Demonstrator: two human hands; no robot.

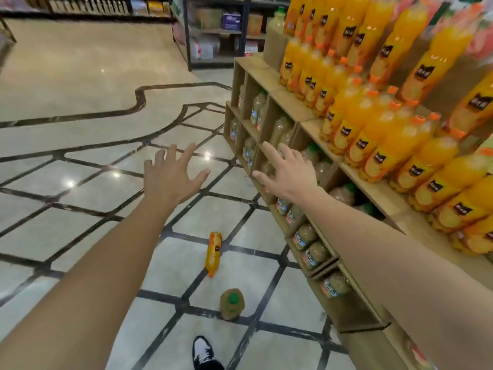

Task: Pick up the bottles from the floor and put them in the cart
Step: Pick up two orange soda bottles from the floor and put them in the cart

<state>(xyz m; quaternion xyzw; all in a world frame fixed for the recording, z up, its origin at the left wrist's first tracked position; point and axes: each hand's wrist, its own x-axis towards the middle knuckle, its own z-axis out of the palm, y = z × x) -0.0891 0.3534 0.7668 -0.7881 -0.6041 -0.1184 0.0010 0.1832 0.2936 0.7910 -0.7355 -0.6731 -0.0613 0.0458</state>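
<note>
Bottles lay on the pale tiled floor [80,198] between my outstretched arms: an orange plastic juice bottle [214,252] on its side, cap toward me, and nearer, a brownish bottle with a green cap [232,303] standing upright beside my black-and-white shoe [204,352]. My left hand [170,177] and right hand [286,173] were spread wide, fingers splayed, holding nothing. At right stood a cardboard display shelf [306,113] stocked with orange bottles.
</note>
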